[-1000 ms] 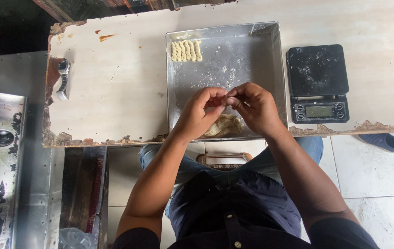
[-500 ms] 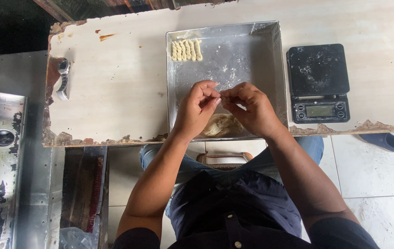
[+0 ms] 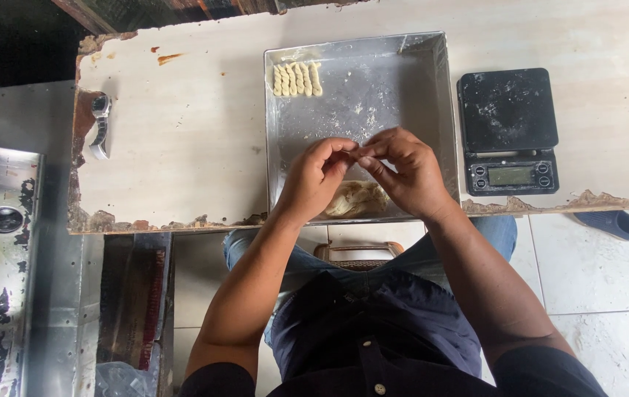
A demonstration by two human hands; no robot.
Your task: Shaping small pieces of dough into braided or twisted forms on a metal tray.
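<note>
My left hand (image 3: 318, 176) and right hand (image 3: 402, 173) meet fingertip to fingertip, pinching a small pale dough piece (image 3: 353, 152) above the square metal tray (image 3: 432, 95); dough lump (image 3: 357, 198) at 6 o'clock, twisted dough sticks (image 3: 297, 79) at 11.

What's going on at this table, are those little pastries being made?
A person seated at a worn white table holds both hands over a square metal baking tray. The left hand and right hand meet at the fingertips, pinching something small between them; it is too hidden to make out. A pale lump of dough lies in the tray just below the hands. A row of small twisted dough pieces sits in the tray's far corner. A black digital kitchen scale stands beside the tray.
</note>
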